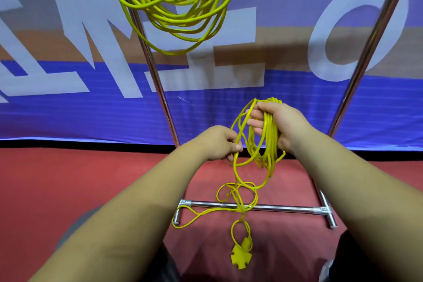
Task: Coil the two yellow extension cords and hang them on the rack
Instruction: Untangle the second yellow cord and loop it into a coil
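Here, at centre frame, the fingers (254, 122) of your right hand (283, 125) curl round the coiled yellow cord (268, 144) while your left hand (217, 143) pinches its trailing strand (235, 165) alongside.

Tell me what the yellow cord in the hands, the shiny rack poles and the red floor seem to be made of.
Thin yellow extension cord: probably a rubber or PVC jacket; smooth, slightly glossy, bends into loose loops.
Silver rack poles: metal, likely chromed or polished steel; mirror-like reflections.
Red floor: looks like carpet or felt; matte, no glare, texture unclear.
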Demonstrator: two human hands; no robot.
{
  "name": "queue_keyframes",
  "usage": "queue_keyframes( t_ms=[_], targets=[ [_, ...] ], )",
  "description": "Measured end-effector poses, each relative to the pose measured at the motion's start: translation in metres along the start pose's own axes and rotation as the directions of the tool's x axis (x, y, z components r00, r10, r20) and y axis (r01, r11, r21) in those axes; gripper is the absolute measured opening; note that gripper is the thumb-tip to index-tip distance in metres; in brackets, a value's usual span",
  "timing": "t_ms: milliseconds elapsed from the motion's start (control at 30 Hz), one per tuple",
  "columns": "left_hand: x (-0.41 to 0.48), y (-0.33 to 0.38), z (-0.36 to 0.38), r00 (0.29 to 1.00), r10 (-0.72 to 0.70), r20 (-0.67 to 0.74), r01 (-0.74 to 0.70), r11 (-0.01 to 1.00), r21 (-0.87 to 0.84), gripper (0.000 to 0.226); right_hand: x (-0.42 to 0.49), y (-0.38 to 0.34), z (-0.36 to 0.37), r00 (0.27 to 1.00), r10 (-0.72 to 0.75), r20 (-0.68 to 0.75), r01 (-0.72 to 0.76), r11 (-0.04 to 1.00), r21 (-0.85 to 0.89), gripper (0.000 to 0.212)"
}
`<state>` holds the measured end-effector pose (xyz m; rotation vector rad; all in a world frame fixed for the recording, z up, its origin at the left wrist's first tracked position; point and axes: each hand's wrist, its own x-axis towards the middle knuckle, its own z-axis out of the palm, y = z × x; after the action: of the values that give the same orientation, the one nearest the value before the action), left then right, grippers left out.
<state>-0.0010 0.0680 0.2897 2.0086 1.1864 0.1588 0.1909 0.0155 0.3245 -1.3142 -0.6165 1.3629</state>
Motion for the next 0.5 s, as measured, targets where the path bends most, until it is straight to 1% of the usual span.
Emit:
queue_keyframes(
  t_ms=[100, 167, 233, 300, 333, 367, 400, 433, 467, 500],
  targets=[
    [-0.002, 0.000, -0.011, 0.988, -0.046, -0.150, 0.055, 0.997, 0.058, 0.019, 0.004, 0.003, -0.005, 0.994, 0.023, -0.111, -0.029, 0.998, -0.051, 0.018],
    [0.000, -0.008, -0.020, 0.967, -0.134, -0.215, 0.155, 0.984, 0.085, 0.020, 0.008, 0.007, -0.011, 0.976, 0.023, -0.218, -0.042, 0.996, -0.081, 0.014],
    [0.001, -0.017, -0.031, 0.938, -0.247, -0.243, 0.290, 0.944, 0.160, 0.018, 0.012, 0.008, -0.018, 0.946, 0.018, -0.322, -0.051, 0.994, -0.095, 0.012],
    [-0.003, -0.021, -0.038, 0.913, -0.345, -0.217, 0.393, 0.886, 0.247, 0.017, 0.015, 0.008, -0.024, 0.915, 0.010, -0.403, -0.041, 0.997, -0.070, 0.011],
    [-0.007, -0.024, -0.038, 0.903, -0.390, -0.180, 0.428, 0.850, 0.307, 0.018, 0.016, 0.008, -0.026, 0.899, -0.002, -0.439, -0.018, 0.999, -0.041, 0.010],
    [-0.009, -0.025, -0.039, 0.895, -0.432, -0.113, 0.441, 0.815, 0.375, 0.023, 0.018, 0.008, -0.027, 0.881, -0.017, -0.472, 0.013, 1.000, -0.011, 0.010],
    [-0.010, -0.029, -0.039, 0.871, -0.489, -0.037, 0.457, 0.783, 0.422, 0.025, 0.021, 0.009, -0.029, 0.866, -0.033, -0.499, 0.046, 0.999, 0.013, 0.010],
    [-0.011, -0.031, -0.039, 0.843, -0.538, 0.021, 0.479, 0.766, 0.428, 0.024, 0.022, 0.009, -0.030, 0.855, -0.046, -0.517, 0.074, 0.997, 0.034, 0.010],
    [-0.010, -0.035, -0.040, 0.829, -0.557, 0.053, 0.496, 0.775, 0.392, 0.023, 0.024, 0.010, -0.031, 0.850, -0.056, -0.524, 0.099, 0.994, 0.055, 0.009],
    [-0.011, -0.036, -0.039, 0.838, -0.542, 0.065, 0.488, 0.798, 0.353, 0.022, 0.025, 0.009, -0.031, 0.851, -0.064, -0.521, 0.125, 0.989, 0.082, 0.008]
  ],
)
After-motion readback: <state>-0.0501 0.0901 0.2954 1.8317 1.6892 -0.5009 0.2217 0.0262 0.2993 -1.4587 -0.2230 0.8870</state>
